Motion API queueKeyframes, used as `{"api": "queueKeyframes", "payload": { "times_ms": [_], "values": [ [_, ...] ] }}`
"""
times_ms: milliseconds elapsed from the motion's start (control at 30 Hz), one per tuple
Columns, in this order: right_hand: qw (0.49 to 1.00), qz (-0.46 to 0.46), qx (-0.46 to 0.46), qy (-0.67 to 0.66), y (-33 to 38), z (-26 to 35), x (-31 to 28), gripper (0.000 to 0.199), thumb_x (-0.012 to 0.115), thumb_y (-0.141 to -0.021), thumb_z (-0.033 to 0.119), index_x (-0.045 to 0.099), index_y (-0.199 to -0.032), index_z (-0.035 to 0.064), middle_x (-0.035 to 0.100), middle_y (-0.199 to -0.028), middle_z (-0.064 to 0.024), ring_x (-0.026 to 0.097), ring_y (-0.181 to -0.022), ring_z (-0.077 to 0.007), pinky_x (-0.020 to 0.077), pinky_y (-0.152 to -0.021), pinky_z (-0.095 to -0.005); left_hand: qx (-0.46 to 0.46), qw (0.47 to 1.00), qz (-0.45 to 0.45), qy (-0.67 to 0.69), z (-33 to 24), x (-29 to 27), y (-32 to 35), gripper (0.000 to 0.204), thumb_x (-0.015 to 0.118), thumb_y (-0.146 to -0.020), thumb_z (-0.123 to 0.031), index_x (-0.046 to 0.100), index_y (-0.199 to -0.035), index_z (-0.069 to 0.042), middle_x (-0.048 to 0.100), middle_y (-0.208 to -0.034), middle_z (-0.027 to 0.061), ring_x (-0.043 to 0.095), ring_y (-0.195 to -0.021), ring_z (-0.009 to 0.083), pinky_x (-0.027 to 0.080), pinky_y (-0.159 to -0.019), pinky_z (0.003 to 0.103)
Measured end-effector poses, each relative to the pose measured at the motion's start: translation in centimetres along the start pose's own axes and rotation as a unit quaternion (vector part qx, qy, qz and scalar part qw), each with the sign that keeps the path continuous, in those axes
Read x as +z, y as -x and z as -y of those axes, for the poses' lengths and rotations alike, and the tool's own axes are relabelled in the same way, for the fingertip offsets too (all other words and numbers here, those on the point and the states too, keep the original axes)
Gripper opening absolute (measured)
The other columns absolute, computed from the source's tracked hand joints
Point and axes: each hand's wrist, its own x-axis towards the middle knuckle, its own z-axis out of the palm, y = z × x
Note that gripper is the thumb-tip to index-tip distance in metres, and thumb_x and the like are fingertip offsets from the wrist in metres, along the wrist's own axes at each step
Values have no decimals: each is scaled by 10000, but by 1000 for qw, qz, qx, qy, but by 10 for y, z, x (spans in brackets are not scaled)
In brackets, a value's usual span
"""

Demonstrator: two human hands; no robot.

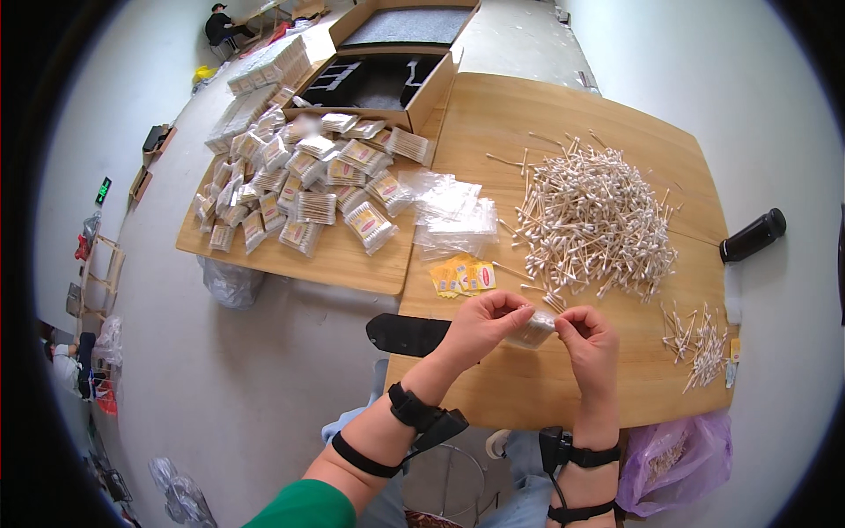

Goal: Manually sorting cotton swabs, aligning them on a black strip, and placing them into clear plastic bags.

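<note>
Near the front of the table, my left hand [482, 327] and my right hand [588, 345] pinch a small clear plastic bag [532, 333] between them. Each thumb and forefinger grips one upper corner. What is inside the bag is too small to make out. Just beyond my fingers lie a few loose cotton swabs [554, 300], at the edge of a large swab heap [603, 216]. Yellow printed cards [463, 275] lie fanned out beyond my left hand. Behind them is a stack of flat clear bags [453, 216].
Many filled swab packets [304, 172] cover the left table, beside an open cardboard box [378, 84]. A smaller swab pile [704, 343] and a black bottle [753, 236] are on the right. A purple bag [673, 462] hangs below. A person [225, 28] sits far off.
</note>
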Motion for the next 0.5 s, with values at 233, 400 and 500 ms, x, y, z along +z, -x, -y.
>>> {"api": "queueKeyframes", "payload": {
  "times_ms": [233, 400, 500],
  "values": [
    [999, 11, -4, 30, 0, 3, -3, 70, 717, -910, -2, 651, -888, 12, 621, -807, 33, 545, -717, -43, 450, -659, -197, 12, 998, -29, -45, 2, 1, -2, 122, 710, -955, -113, 704, -1001, 0, 695, -948, 3, 615, -863, 51, 504, -765, 219],
    [994, 16, -59, 96, -1, 0, -4, 91, 715, -873, -31, 629, -871, 0, 607, -836, -14, 560, -759, -90, 465, -699, -229, 13, 998, -32, -59, 1, -1, -2, 100, 722, -941, -91, 705, -971, 4, 699, -940, 12, 626, -849, 54, 514, -751, 220],
    [987, 35, -111, 108, -3, 1, 0, 96, 721, -861, -25, 627, -871, -3, 612, -862, -43, 568, -777, -116, 471, -711, -246, 22, 997, -36, -66, 1, 0, -2, 102, 726, -940, -98, 703, -962, -1, 696, -933, 7, 625, -839, 53, 512, -738, 220]
  ]
}}
